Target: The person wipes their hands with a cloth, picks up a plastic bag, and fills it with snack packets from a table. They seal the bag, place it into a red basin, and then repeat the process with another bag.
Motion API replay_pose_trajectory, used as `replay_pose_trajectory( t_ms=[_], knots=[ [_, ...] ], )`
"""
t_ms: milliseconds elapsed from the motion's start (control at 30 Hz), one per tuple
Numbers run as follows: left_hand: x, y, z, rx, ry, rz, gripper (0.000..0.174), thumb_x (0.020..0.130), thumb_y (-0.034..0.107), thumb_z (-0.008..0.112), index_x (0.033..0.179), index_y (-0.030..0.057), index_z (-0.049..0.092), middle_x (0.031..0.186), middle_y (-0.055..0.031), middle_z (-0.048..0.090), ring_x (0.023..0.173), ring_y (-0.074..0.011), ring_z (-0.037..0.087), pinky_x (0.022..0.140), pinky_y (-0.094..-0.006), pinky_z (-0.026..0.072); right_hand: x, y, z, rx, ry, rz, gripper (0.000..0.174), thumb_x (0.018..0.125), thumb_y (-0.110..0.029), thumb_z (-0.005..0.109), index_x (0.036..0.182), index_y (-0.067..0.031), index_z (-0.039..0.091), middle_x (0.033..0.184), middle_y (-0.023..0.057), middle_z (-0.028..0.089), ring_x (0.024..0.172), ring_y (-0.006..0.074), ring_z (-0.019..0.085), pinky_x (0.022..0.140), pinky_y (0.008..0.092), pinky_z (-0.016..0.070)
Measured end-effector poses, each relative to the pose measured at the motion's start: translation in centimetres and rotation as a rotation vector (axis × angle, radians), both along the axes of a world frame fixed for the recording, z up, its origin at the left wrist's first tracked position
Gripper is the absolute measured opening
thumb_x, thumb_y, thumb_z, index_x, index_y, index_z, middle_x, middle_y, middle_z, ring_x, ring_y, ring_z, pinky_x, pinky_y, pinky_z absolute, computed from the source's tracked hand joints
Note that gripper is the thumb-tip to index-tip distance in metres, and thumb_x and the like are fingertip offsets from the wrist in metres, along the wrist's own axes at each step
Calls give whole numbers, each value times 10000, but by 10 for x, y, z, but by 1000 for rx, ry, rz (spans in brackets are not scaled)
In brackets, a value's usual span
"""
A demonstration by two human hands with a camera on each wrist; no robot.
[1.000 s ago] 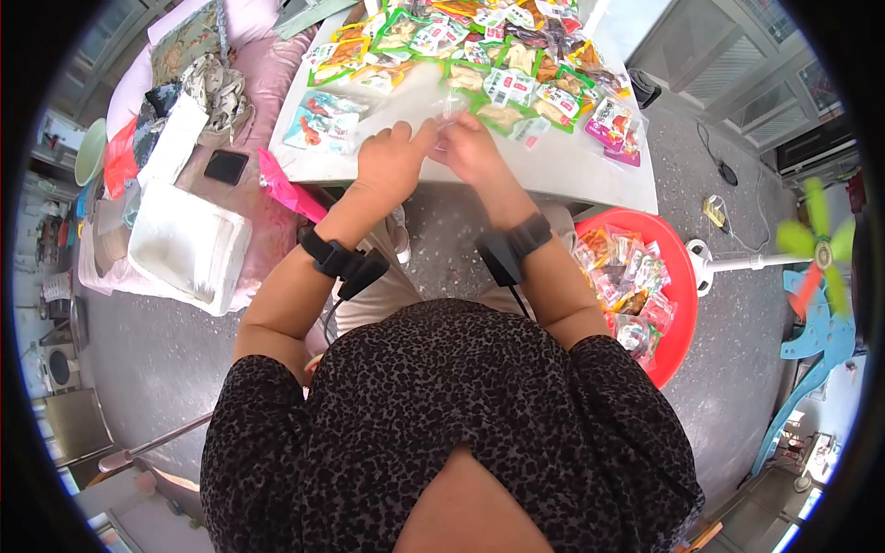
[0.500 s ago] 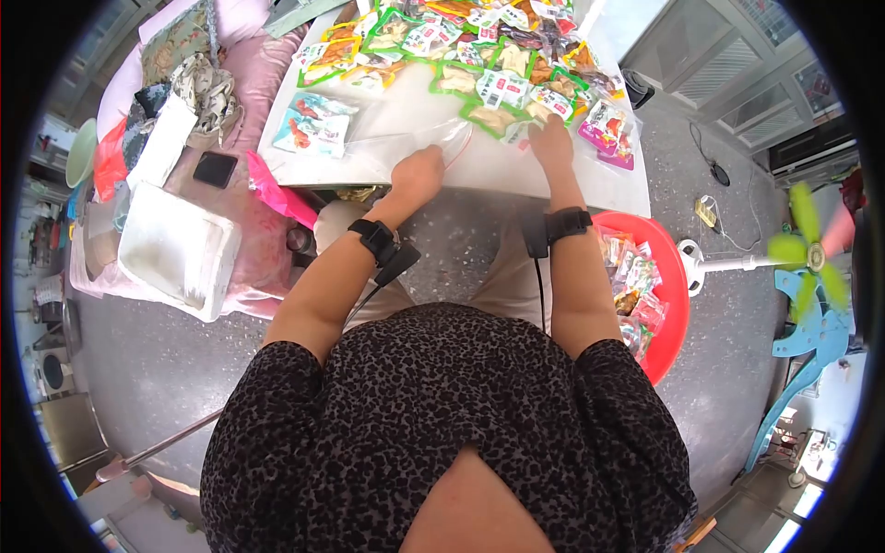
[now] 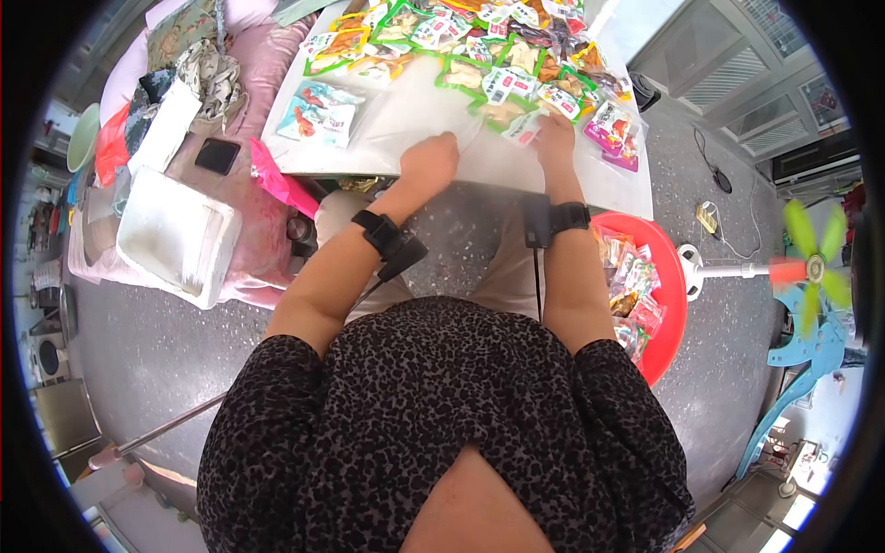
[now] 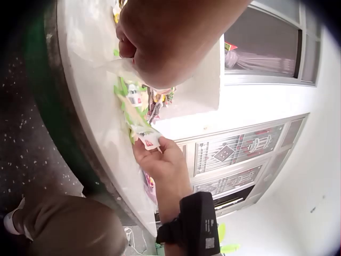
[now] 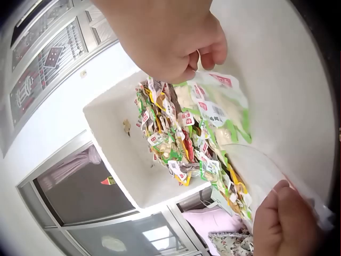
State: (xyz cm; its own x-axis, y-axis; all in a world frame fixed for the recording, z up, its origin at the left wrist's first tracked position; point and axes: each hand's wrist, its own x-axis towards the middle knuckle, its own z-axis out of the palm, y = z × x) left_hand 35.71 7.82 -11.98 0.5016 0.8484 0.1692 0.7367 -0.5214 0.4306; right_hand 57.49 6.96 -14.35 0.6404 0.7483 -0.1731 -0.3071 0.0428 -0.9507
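My left hand (image 3: pixel 430 158) grips the edge of a clear plastic bag (image 5: pixel 261 165) above the near side of the white table (image 3: pixel 369 161). The bag stretches from that fist toward the packets and overlaps them in the right wrist view. To the right, my right hand (image 3: pixel 555 143) pinches one end of a green-edged snack packet (image 5: pixel 226 109) with a white and pink label. That packet also shows between thumb and fingers in the left wrist view. A blue-and-white packet (image 3: pixel 318 112) lies left of my left hand.
Several snack packets (image 3: pixel 521 55) cover the table's far part, with purple packets (image 3: pixel 613 134) at the right. A white foam box (image 5: pixel 120 128) stands beyond them. On the floor at right are a red basin (image 3: pixel 680 304) of packets and a fan (image 3: pixel 814 267).
My hands were together on clear plastic, then moved apart, the left drawing the bag leftward. My right hand reached to the green-edged packet and now pinches its end.
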Motion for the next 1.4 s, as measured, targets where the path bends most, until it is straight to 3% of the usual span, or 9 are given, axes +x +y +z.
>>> replay_pose_trajectory(
  t_ms=[100,133,300,500,633,767,900,1200,1400],
  knots=[
    [-21,21,38,194,72,13,168,772,200,395,768,56,481,715,-144,551,649,-319,532,575,-413,418,-13,-21,31,136,139,22,147,745,-49,443,882,-12,477,755,67,515,631,151,514,494,296,450],
    [-28,18,63,289,145,45,114,722,116,412,734,47,503,710,-129,555,630,-289,558,548,-391,437,-15,-27,37,122,129,29,139,749,-51,438,877,-12,475,765,71,515,632,153,517,497,295,450],
    [-55,28,115,760,209,4,73,702,118,441,689,77,500,646,-83,520,586,-247,542,495,-363,429,-7,-51,41,129,65,111,108,789,-31,393,882,0,438,819,99,517,721,184,554,567,316,491],
    [-14,17,49,421,340,-130,82,697,112,445,706,60,507,700,-102,530,660,-249,550,544,-351,443,-6,-83,49,207,219,67,117,791,1,366,891,31,416,880,133,517,794,208,545,704,344,460],
    [10,4,-3,45,244,-87,136,739,127,402,777,42,501,758,-149,549,724,-300,546,610,-394,431,3,-95,33,227,277,167,105,801,-16,379,893,27,407,864,131,519,780,208,548,688,339,465],
    [15,0,-10,-168,80,-9,176,760,156,380,808,31,495,787,-164,542,772,-323,523,637,-407,416,-5,-99,30,162,292,229,94,807,-26,381,887,15,406,846,122,519,755,207,550,656,340,473],
    [13,-3,-15,1,-43,-46,174,766,160,383,775,26,493,763,-157,520,714,-332,515,624,-405,416,-5,-90,11,176,291,333,242,774,-46,364,982,66,416,905,137,515,776,243,552,655,349,470],
    [17,-24,8,266,83,-168,77,669,95,464,715,43,496,704,-113,495,634,-275,532,539,-367,438,-18,-84,17,277,353,352,245,768,-41,360,969,88,413,940,172,506,821,280,546,706,383,459],
    [23,-35,16,374,8,-242,75,642,93,485,706,63,508,699,-94,500,620,-258,540,521,-350,443,-47,-82,5,350,516,224,140,827,-32,338,954,28,339,959,175,467,885,274,513,768,421,438]
  ],
)
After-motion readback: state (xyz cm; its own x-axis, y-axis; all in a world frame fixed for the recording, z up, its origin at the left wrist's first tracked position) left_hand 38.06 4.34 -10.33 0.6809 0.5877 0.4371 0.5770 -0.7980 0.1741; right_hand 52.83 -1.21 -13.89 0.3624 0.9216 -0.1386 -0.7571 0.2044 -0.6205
